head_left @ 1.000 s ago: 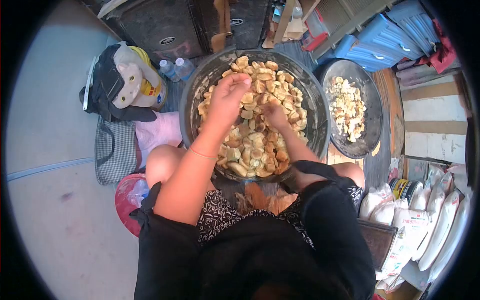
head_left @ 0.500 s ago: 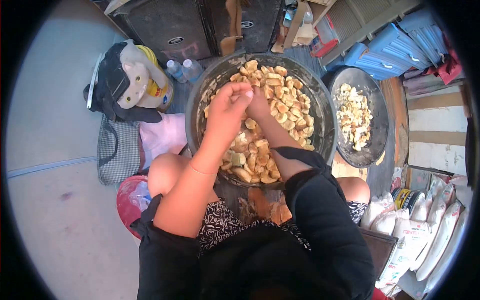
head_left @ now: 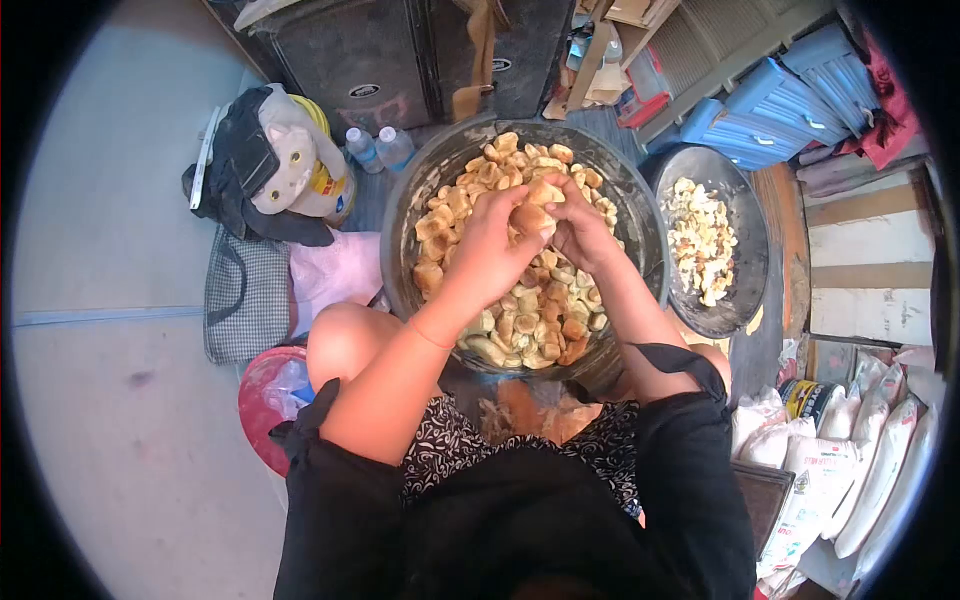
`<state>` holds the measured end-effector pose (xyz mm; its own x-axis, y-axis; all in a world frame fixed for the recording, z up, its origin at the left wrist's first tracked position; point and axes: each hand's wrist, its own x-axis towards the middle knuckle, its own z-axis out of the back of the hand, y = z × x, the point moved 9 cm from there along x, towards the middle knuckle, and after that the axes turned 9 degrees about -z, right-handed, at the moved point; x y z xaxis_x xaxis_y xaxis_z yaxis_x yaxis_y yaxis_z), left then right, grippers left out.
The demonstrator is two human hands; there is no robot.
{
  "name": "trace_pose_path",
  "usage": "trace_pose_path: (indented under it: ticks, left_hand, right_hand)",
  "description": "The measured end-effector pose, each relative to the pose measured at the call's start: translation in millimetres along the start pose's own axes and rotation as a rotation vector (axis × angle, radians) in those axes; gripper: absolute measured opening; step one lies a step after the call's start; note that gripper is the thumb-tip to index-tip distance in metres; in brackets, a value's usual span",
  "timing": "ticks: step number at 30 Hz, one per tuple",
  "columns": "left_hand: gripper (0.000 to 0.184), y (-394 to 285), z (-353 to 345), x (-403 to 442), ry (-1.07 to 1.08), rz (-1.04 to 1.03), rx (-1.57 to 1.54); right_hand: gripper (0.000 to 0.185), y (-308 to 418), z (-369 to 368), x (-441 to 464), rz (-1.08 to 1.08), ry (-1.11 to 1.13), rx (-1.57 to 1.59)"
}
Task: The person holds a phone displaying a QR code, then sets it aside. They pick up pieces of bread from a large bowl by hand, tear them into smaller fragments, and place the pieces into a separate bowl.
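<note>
A big dark basin in front of me is full of small browned bread rolls. Over its middle, my left hand is closed around a bread roll. My right hand meets it from the other side, its fingers closed on a bread piece just above. The two pieces touch or nearly touch; whether they are halves of one roll I cannot tell. My fingertips partly cover both. To the right, a smaller black pan holds pale torn bread bits.
Two plastic bottles and a bucket with dark cloth stand left of the basin. A red tub is by my left knee. Filled white sacks lie at lower right; blue drawers are at upper right.
My hands have come up from among the rolls and moved slightly right, now holding bread pieces in plain view. The forearms, close together before, are now spread wider apart.
</note>
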<state>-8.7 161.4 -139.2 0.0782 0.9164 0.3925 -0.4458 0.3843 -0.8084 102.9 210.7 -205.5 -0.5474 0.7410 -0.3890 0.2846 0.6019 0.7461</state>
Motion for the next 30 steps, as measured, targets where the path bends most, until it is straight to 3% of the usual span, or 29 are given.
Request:
trace_pose_path:
  ticks: [1,3,4,5,7,9,11,13,15,17,19,24,26,30]
  left_hand:
    - [0.043,-6.8,1.1,-0.4,-0.001,-0.006,-0.004]
    - [0.040,-20.0,7.7,-1.5,-0.080,-0.023,-0.044]
    - [0.036,-12.5,-1.4,-5.5,-0.010,0.149,-0.268]
    - [0.036,-11.9,-3.6,-6.9,-0.009,0.147,-0.275]
    - [0.033,-18.3,-12.6,-6.3,0.054,0.098,-0.470]
    - [0.029,-22.4,-6.1,-5.4,0.038,0.102,-0.510]
    - [0.027,-15.3,-10.1,-7.9,-0.025,0.242,-1.028]
    - [0.027,-16.6,-9.6,-7.0,-0.064,0.177,-0.974]
    - [0.027,-24.3,-12.9,-6.8,0.008,-0.021,-0.572]
    - [0.028,-21.8,-19.3,-7.6,0.058,0.066,-0.612]
    - [0.028,-13.1,-28.7,-9.9,0.133,0.231,-0.691]
    - [0.029,-8.0,-30.9,-7.1,0.176,0.120,-0.523]
    - [0.031,2.7,-36.5,-11.1,0.110,0.349,-0.887]
    - [0.031,3.7,-33.3,-4.8,-0.039,0.400,-1.081]
  right_hand:
    - [0.047,8.0,-20.9,-9.9,0.007,0.077,0.055]
    - [0.042,16.1,-29.5,-24.4,0.073,0.027,-0.019]
    - [0.040,26.9,-27.7,-32.4,0.185,-0.058,-0.286]
    - [0.037,37.3,-29.2,-42.6,0.293,-0.145,-0.553]
    - [0.033,44.6,-27.7,-66.4,0.138,-0.154,-0.283]
    - [0.032,55.8,-8.6,-82.9,0.201,-0.104,-0.001]
    - [0.034,55.6,5.6,-99.0,0.245,-0.197,0.025]
    - [0.039,43.4,2.6,-106.9,0.233,-0.214,-0.144]
    - [0.051,20.3,-9.6,-99.4,0.184,-0.207,-0.265]
    - [0.048,4.3,-23.9,-89.1,0.155,-0.153,-0.367]
    - [0.037,13.4,-20.2,-82.9,0.317,-0.201,-0.598]
    - [0.022,17.5,-2.6,-70.3,0.231,-0.087,-0.409]
    - [0.017,13.3,4.9,-68.3,0.144,-0.051,-0.178]
    - [0.015,13.7,14.3,-65.3,0.119,-0.105,-0.044]
